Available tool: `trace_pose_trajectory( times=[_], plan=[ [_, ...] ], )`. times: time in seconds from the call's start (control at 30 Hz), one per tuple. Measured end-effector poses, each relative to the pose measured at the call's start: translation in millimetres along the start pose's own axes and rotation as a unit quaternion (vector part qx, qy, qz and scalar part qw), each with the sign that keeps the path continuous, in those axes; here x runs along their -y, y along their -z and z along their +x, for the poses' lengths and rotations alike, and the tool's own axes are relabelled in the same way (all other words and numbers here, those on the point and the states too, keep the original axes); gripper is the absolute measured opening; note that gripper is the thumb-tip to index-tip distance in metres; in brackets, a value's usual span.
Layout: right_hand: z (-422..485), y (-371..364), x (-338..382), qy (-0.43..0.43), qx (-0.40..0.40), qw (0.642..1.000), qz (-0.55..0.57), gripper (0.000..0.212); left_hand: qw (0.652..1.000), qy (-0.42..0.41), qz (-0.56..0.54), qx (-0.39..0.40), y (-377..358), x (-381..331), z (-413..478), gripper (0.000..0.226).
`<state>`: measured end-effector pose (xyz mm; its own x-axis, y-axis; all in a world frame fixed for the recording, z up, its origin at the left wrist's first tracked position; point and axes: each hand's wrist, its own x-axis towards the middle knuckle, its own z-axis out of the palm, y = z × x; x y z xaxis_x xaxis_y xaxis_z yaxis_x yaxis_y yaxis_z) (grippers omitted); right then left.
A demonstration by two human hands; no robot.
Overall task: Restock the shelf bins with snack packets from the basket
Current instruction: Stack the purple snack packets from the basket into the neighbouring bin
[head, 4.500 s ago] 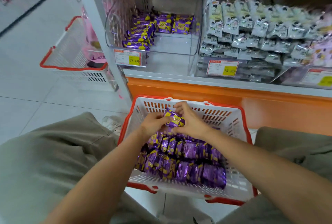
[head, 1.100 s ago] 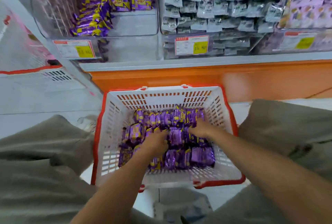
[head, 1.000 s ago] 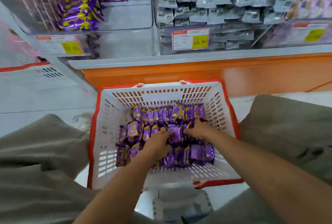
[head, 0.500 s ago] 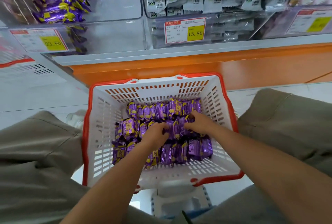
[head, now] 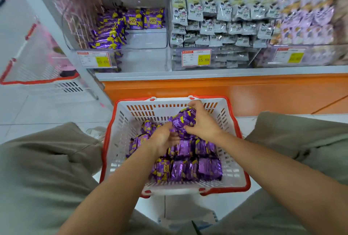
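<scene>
Right hand point(head: 203, 123): gripping purple packets point(head: 183, 120), up over the basket point(head: 122, 131).
Left hand point(head: 162, 138): pinching the same packets from the left.
Basket: on the floor, below the shelf bin point(head: 148, 39).

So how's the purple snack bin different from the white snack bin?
The purple snack bin is partly empty, bare floor showing; the white snack bin is packed full. The purple snack bin wears a 23.60 tag, the white snack bin a 15.80 tag. Both are clear plastic.
</scene>
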<state>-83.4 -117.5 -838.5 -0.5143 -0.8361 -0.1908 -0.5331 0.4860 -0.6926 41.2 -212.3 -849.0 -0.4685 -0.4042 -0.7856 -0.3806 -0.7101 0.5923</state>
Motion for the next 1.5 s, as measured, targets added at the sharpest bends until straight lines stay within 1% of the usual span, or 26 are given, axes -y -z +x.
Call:
trace_pose_trajectory(
  times=[0.13,0.23,0.3,0.37,0.47,0.57,0.6,0.67,0.73,0.77,0.87,0.97,1.07,1.13,1.2,1.3,1.37,1.5],
  plan=[
    [-6.4,-6.0,12.7,0.063,-0.005,0.998,-0.029,0.071,0.996,-0.009,-0.089,-0.006,6.2,-7.8,-7.4,0.032],
    [-9.2,-5.1,17.0,0.086,0.021,0.996,-0.031,0.060,0.993,-0.035,-0.114,-0.006,11.8,-13.3,-11.7,0.041],
    [-11.1,-2.6,20.5,0.107,0.044,0.993,-0.011,0.054,0.996,-0.052,-0.075,0.002,16.5,-16.2,-15.0,0.047],
    [-11.8,0.3,23.0,0.119,0.055,0.991,0.015,0.049,0.997,-0.072,-0.029,0.005,21.0,-16.1,-12.8,0.043],
    [-11.9,4.3,28.6,0.104,0.066,0.990,0.066,0.042,0.996,-0.084,-0.016,-0.032,28.2,-16.4,-9.5,0.045],
    [-12.5,4.1,34.9,0.090,0.046,0.987,0.125,0.041,0.993,-0.110,0.020,-0.040,34.1,-19.7,-11.9,0.030],
    [-12.4,2.9,36.0,0.087,0.032,0.987,0.129,0.043,0.992,-0.122,0.023,-0.034,35.0,-21.9,-14.9,0.024],
    [-11.4,-0.7,35.6,0.071,0.026,0.990,0.121,0.058,0.988,-0.151,0.022,-0.022,38.4,-26.0,-17.8,0.024],
    [-10.4,-1.6,36.7,0.037,0.063,0.986,0.151,0.077,0.984,-0.177,0.025,-0.011,40.8,-30.2,-22.2,0.033],
    [-9.1,-1.7,37.7,0.026,0.081,0.981,0.174,0.082,0.982,-0.188,0.031,-0.004,42.6,-31.9,-24.6,0.036],
    [-6.9,-0.7,42.5,0.028,0.087,0.976,0.198,0.084,0.974,-0.217,0.055,0.024,48.1,-35.7,-33.4,0.043],
    [-7.1,6.0,52.0,0.054,0.068,0.975,0.202,0.080,0.965,-0.243,0.075,0.056,54.3,-44.5,-45.6,0.061],
    [-7.5,17.0,64.5,0.090,0.048,0.975,0.195,0.084,0.949,-0.289,0.107,0.060,55.4,-54.1,-60.3,0.061],
    [-5.7,23.6,73.1,0.111,0.043,0.973,0.196,0.081,0.936,-0.327,0.123,0.048,54.7,-62.5,-71.1,0.052],
    [-3.1,30.7,85.5,0.127,0.039,0.970,0.202,0.077,0.919,-0.363,0.147,0.045,54.4,-73.6,-80.7,0.049],
    [4.9,42.9,108.1,0.151,0.021,0.964,0.217,0.073,0.899,-0.408,0.157,0.029,57.8,-93.7,-95.9,0.057],
    [12.6,51.2,123.2,0.175,-0.002,0.964,0.200,0.068,0.886,-0.435,0.159,0.020,58.8,-107.8,-107.9,0.063],
    [26.7,67.1,155.8,0.219,-0.023,0.959,0.180,0.063,0.841,-0.506,0.190,-0.015,61.4,-134.4,-126.6,0.075]
  ],
)
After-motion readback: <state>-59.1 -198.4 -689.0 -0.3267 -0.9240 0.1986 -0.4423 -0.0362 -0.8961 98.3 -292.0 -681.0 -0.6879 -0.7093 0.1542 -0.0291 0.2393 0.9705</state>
